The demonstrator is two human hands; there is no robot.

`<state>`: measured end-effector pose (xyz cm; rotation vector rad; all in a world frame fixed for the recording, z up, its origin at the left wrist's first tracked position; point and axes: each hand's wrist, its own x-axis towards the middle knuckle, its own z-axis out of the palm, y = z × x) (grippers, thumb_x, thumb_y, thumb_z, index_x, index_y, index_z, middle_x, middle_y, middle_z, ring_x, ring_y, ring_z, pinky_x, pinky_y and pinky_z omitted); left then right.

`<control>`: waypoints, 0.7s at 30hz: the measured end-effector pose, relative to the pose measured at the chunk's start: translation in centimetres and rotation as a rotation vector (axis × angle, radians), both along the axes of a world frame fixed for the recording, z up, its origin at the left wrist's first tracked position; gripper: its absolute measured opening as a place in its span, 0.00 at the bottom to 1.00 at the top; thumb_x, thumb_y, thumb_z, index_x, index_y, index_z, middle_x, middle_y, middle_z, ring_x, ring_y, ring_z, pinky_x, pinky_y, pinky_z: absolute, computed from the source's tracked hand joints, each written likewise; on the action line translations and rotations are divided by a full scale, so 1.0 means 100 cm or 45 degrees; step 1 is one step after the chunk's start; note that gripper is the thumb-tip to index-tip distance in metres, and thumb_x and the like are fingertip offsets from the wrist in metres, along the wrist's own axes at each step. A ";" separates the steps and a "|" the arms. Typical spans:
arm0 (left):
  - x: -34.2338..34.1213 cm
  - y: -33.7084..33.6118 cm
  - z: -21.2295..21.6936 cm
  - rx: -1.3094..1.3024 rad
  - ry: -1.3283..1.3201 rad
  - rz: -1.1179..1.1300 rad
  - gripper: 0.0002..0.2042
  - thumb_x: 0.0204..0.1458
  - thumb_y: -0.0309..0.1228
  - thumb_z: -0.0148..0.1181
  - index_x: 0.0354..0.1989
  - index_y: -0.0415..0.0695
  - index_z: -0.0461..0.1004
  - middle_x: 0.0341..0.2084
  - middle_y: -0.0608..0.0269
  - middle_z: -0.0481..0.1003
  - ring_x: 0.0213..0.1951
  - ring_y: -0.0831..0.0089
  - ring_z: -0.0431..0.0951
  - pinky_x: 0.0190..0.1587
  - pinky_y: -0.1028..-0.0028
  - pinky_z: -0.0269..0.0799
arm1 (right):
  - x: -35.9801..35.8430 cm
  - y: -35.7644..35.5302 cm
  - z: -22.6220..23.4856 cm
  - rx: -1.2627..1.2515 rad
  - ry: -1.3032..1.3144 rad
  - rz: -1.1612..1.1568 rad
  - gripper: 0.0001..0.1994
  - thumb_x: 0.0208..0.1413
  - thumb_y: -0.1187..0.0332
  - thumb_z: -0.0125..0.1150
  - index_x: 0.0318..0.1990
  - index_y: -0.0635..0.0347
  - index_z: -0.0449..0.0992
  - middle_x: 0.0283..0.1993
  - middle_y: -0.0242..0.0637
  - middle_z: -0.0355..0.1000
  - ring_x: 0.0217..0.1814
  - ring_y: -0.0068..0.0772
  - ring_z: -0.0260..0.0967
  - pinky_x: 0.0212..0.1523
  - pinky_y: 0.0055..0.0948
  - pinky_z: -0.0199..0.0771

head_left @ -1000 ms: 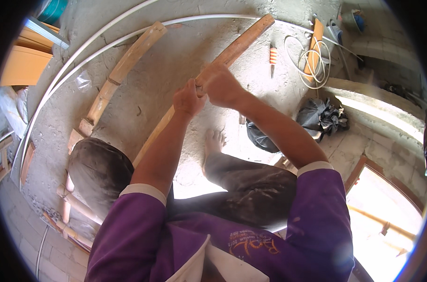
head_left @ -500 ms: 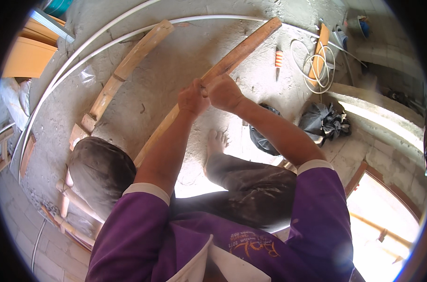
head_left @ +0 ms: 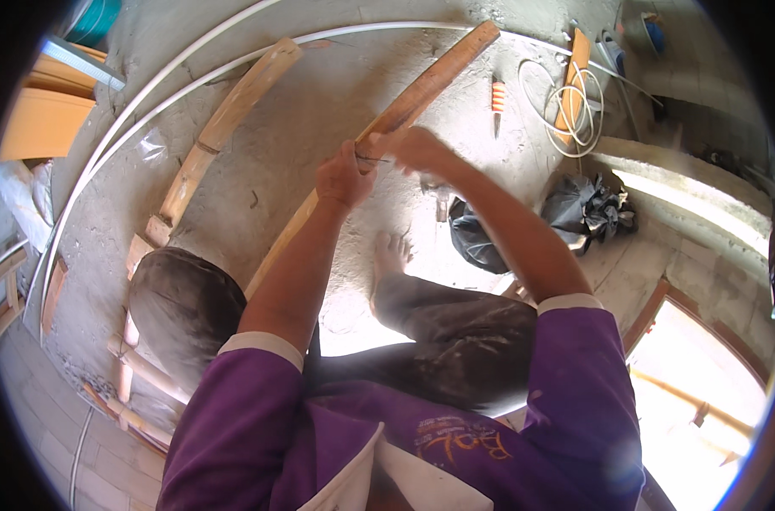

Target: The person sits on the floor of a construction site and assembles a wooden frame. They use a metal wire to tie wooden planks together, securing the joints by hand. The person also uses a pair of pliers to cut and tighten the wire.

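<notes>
- Item, left hand (head_left: 343, 177): closed in a fist around the upper edge of the long wooden batten (head_left: 404, 106), knuckles up. A half-second ago it sat lower against my right hand; now it stands apart from it, at that hand's 8 o'clock.
- Item, right hand (head_left: 411, 146): curled and blurred, fingers pinched at the end of a thin dark wire (head_left: 374, 158) that runs between my two hands. How tightly it grips I cannot tell for the blur. Earlier the hands were pressed together and no wire showed between them.
- Item, batten: lies slantwise on the concrete floor (head_left: 319, 111), running from 7 o'clock by my knee up to 1 o'clock; position unchanged.
- Reading: the gap newly opened between my hands suggests the wire is being drawn taut across the batten, so the tying appears under way, not finished.
- Item, second wooden strip (head_left: 225, 119): at 10 o'clock of my left hand, well apart.
- Item, orange-handled tool (head_left: 497, 98) and white cable coil (head_left: 575, 106): at 2 o'clock of my right hand, untouched.
- Item, black bags (head_left: 587, 209): at 4 o'clock, beside my bare foot (head_left: 391, 255).
</notes>
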<state>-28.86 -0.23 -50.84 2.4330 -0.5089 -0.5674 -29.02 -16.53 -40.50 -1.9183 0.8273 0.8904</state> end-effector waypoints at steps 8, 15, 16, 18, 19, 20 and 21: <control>0.001 0.005 0.007 0.044 -0.114 -0.006 0.30 0.45 0.46 0.65 0.54 0.44 0.64 0.39 0.52 0.78 0.42 0.56 0.79 0.48 0.63 0.70 | -0.115 0.027 0.245 -0.392 -0.820 0.244 0.16 0.57 0.59 0.60 0.44 0.64 0.78 0.39 0.44 0.78 0.41 0.35 0.77 0.44 0.33 0.74; -0.001 -0.005 0.024 0.230 0.009 -0.100 0.43 0.43 0.51 0.68 0.63 0.39 0.55 0.47 0.49 0.76 0.48 0.55 0.77 0.51 0.60 0.69 | -0.161 0.052 0.260 -0.447 -0.573 0.647 0.15 0.54 0.60 0.60 0.43 0.62 0.75 0.31 0.45 0.75 0.34 0.49 0.73 0.35 0.43 0.71; 0.000 -0.005 0.030 0.241 0.072 -0.106 0.45 0.42 0.51 0.69 0.63 0.38 0.55 0.47 0.48 0.75 0.49 0.54 0.77 0.52 0.60 0.69 | -0.169 0.054 0.254 -0.487 -0.642 0.554 0.15 0.56 0.62 0.56 0.47 0.59 0.73 0.29 0.41 0.74 0.31 0.46 0.73 0.33 0.42 0.71; 0.004 -0.004 0.030 0.207 0.116 -0.074 0.47 0.40 0.52 0.70 0.64 0.37 0.54 0.48 0.47 0.75 0.51 0.52 0.76 0.53 0.61 0.70 | -0.165 0.057 0.263 -0.436 -0.495 0.524 0.17 0.57 0.62 0.53 0.52 0.59 0.70 0.27 0.41 0.74 0.31 0.46 0.73 0.33 0.42 0.71; 0.005 0.000 0.025 0.161 0.103 -0.048 0.48 0.39 0.52 0.71 0.64 0.36 0.54 0.48 0.46 0.75 0.50 0.51 0.76 0.53 0.61 0.70 | -0.167 0.055 0.264 -0.423 -0.513 0.527 0.17 0.57 0.62 0.53 0.52 0.61 0.70 0.27 0.42 0.74 0.31 0.46 0.73 0.34 0.42 0.71; 0.004 0.004 0.023 0.115 0.100 -0.025 0.49 0.38 0.51 0.72 0.64 0.36 0.53 0.47 0.46 0.75 0.50 0.51 0.76 0.53 0.61 0.69 | -0.170 0.054 0.263 -0.408 -0.520 0.529 0.18 0.58 0.61 0.53 0.51 0.63 0.70 0.27 0.42 0.74 0.32 0.47 0.73 0.34 0.42 0.71; 0.005 0.006 0.021 0.105 0.121 -0.036 0.49 0.39 0.51 0.71 0.64 0.36 0.52 0.48 0.46 0.75 0.51 0.52 0.76 0.54 0.61 0.69 | -0.173 0.054 0.263 -0.393 -0.529 0.533 0.18 0.58 0.61 0.53 0.51 0.65 0.70 0.27 0.43 0.74 0.32 0.47 0.74 0.35 0.42 0.71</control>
